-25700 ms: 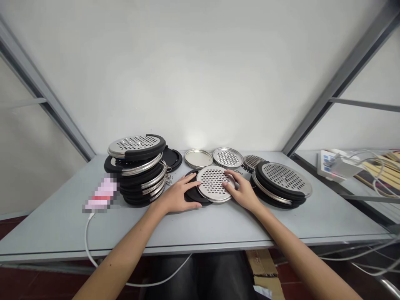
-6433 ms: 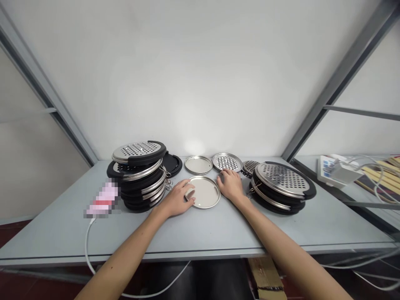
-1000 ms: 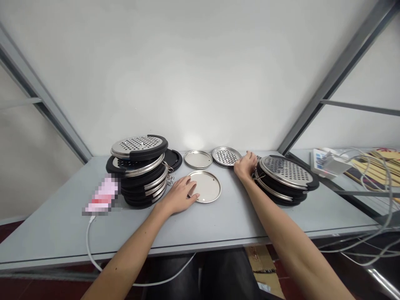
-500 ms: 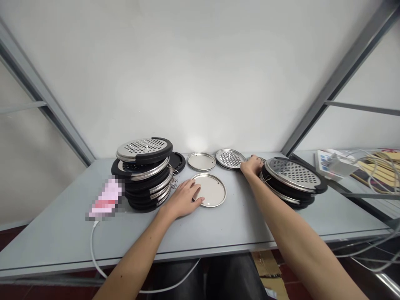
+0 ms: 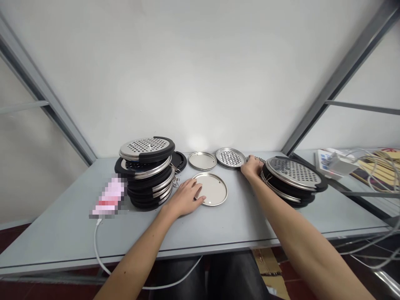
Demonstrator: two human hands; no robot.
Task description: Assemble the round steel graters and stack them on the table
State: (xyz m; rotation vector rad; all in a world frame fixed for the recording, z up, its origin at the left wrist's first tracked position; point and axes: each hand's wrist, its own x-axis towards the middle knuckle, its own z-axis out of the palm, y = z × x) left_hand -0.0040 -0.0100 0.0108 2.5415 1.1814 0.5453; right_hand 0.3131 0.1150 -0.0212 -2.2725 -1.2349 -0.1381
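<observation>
The plain metal disc (image 5: 213,190) lies flat on the grey tabletop (image 5: 234,227); from here I see the left hand (image 5: 185,197) loosely spread at its edge. I cannot tell whether the right hand (image 5: 251,168), beside the grater stack (image 5: 293,174), grips anything. Beyond stand a pale wall (image 5: 193,75) and slanting posts (image 5: 337,80).

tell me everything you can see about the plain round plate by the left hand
The plain round plate is shallow, with a smooth, pale, unperforated middle and a shiny raised rim; it looks like metal. A small dark spot, possibly a hole, sits near its far right edge. It lies flat on the grey table. The left hand covers part of its left edge and appears to touch it.
</observation>
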